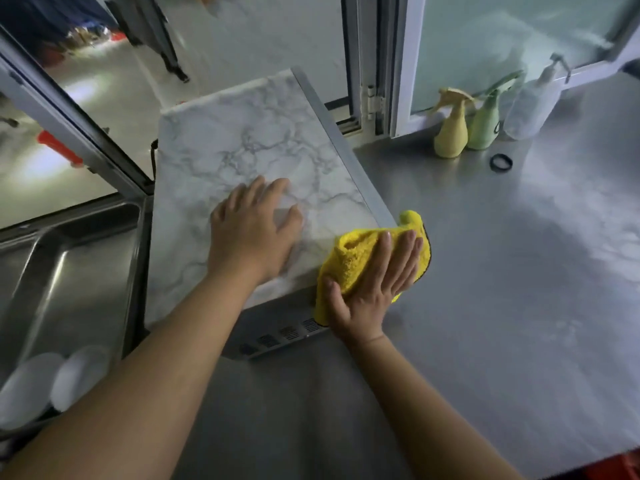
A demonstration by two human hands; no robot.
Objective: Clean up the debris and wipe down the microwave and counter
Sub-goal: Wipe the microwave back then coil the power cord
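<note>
The microwave (242,140) stands on the steel counter (502,271) with a marble-patterned top; its vented side faces me. My left hand (254,233) lies flat on that top with straight fingers. My right hand (374,282) presses a yellow cloth (349,251) against the microwave's near right corner, fingers straight over the cloth and thumb at its lower edge. The cloth hangs partly over the corner and side.
A yellow spray bottle (450,129), a green spray bottle (485,123) and a clear pump bottle (530,105) stand by the window at the back right. A black ring (501,163) lies before them. A steel sink (65,271) with white dishes (52,379) is at the left.
</note>
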